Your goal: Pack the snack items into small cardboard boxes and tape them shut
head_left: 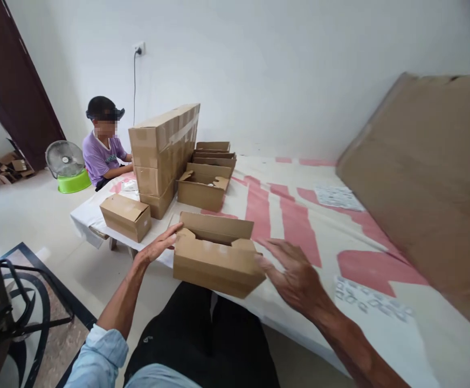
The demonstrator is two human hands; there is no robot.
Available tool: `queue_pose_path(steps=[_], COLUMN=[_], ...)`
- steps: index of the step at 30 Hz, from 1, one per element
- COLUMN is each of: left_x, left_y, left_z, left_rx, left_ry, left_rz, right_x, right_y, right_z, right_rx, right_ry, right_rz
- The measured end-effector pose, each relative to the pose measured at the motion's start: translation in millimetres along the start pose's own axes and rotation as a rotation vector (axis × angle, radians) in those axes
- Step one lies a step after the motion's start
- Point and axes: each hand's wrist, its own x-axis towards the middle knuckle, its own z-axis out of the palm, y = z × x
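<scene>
Nearer the person than the stack of taped cartons [166,153], and to its right, an unsealed carton [214,264] stands on the cloth-covered desk [327,231], its rear panel raised and its end flaps leaning inward. The left grip [160,247], a bare hand, is unclenched, fingers extended and touching the carton's end on the stack's side. The right grip [294,277], blurred, spreads at the end away from the stack, fingers apart, close against the carton's corner; whether it presses there I cannot tell. The carton probably handles as light and stiff, with dry walls that should not slip, though its contents are hidden and could add weight. The flaps look easily creased, so the better hold is a flat palm low on each end wall, not on the raised panel. Just right of the stack stand other cartons [200,194]; a closed carton [124,215] lies on its near left, and a co-worker [102,153] sits to its left
</scene>
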Motion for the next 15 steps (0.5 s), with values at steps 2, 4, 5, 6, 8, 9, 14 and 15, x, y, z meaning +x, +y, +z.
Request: queue_pose_path(steps=[2, 4, 5, 6, 8, 9, 14, 15], left_x=[2, 4, 5, 5, 6, 6, 5, 5], left_y=[0, 0, 0, 0, 0, 0, 6, 8], left_z=[-1.0, -0.8, -0.5, -0.2, 0.1, 0.2, 1.6, 2.2], left_rx=[0.018, 0.04, 0.048, 0.056, 0.066, 0.065, 0.081, 0.109], left_ry=[0.022, 0.043, 0.047, 0.049, 0.044, 0.037, -0.034, -0.031], left_rz=[-0.031, -0.045, -0.045, -0.042, -0.021, -0.008, 0.009, 0.004], right_x=[19, 27, 28, 25, 15, 7, -36, -41], right_y=[-19, -33, -39, -43, -51, -55, -73, -75], right_z=[-4, -8, -11, -14, -19, -21, -19, -19], right_rx=[0.013, 0.022, 0.023, 0.018, -0.024, -0.056, -0.133, -0.115], right_ry=[-0.156, -0.256, -0.266, -0.252, -0.189, -0.166, -0.146, -0.138], right_rz=[-0.085, -0.143, -0.165, -0.185, -0.227, -0.252, -0.374, -0.385])
